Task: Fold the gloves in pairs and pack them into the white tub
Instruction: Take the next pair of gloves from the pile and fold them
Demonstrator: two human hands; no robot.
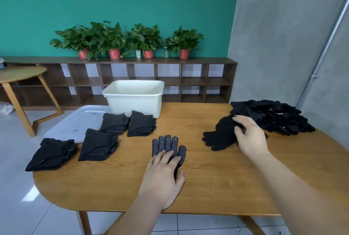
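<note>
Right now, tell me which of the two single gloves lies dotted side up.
The dotted glove under the left hand, mid-table: white dots cover it. The plain glove gripped by the right hand shows none.

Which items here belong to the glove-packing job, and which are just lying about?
Job: white plastic tub; dotted black glove under the left hand; plain black glove gripped by the right hand; heap of loose black gloves; folded black glove stacks.

Lying about: clear plastic lid; potted green plants; dark wooden cubby shelf.
</note>
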